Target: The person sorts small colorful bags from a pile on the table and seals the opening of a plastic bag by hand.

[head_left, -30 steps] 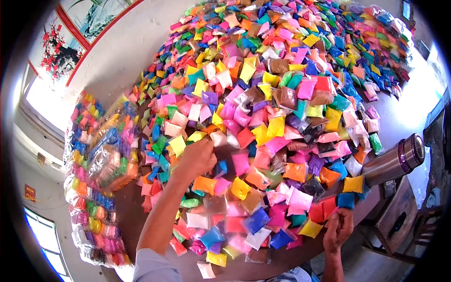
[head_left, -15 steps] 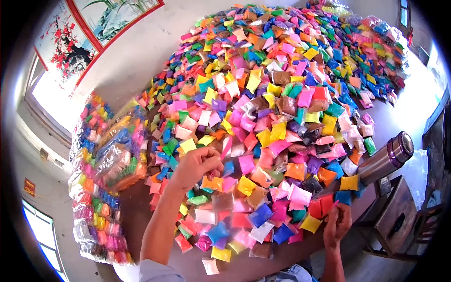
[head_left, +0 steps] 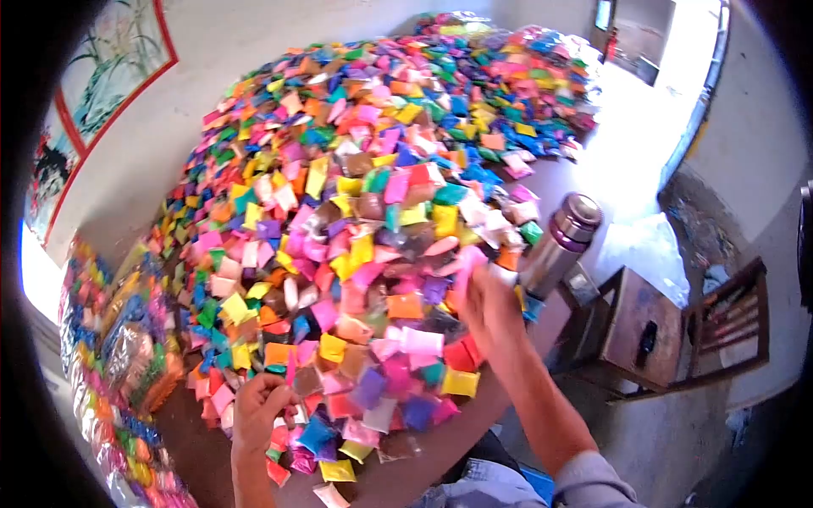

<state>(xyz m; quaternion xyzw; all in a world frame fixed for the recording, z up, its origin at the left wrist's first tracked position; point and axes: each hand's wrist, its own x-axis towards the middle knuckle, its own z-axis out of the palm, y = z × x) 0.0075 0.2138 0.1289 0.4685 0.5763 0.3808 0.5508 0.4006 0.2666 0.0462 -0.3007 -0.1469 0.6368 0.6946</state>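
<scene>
In the head view, your left hand (head_left: 258, 411) is low at the near edge of a wide spread of small, bright packets (head_left: 364, 127), its fingers curled, with the thumb and forefinger close to each other. You have it just beside an orange packet (head_left: 279, 354) and near a blue packet (head_left: 316, 433); whether anything is pinched in it, you cannot tell from here. Your right hand (head_left: 491, 309) reaches forward over the right side of the spread, its fingers narrow and close together, blurred. A pink packet (head_left: 467, 262) shows right at those fingertips, but the blur hides whether you grip it or only touch it. Red packets (head_left: 461, 354) and a yellow packet (head_left: 460, 383) lie to the left of your right forearm. The packets cover much of the brown table (head_left: 466, 427) in front of you and rise to a heap farther back. A silver flask (head_left: 555, 241) with purple bands is at the table's right side, just past your right hand. At your far left are clear bundles (head_left: 127, 356) filled with more coloured packets. To the right of the table are a wooden stool (head_left: 635, 347) with a dark object (head_left: 648, 337) on it, a slatted wooden chair (head_left: 732, 330) and a clear plastic bag (head_left: 648, 254). Red-edged pictures (head_left: 118, 72) hang on the wall at upper left.
</scene>
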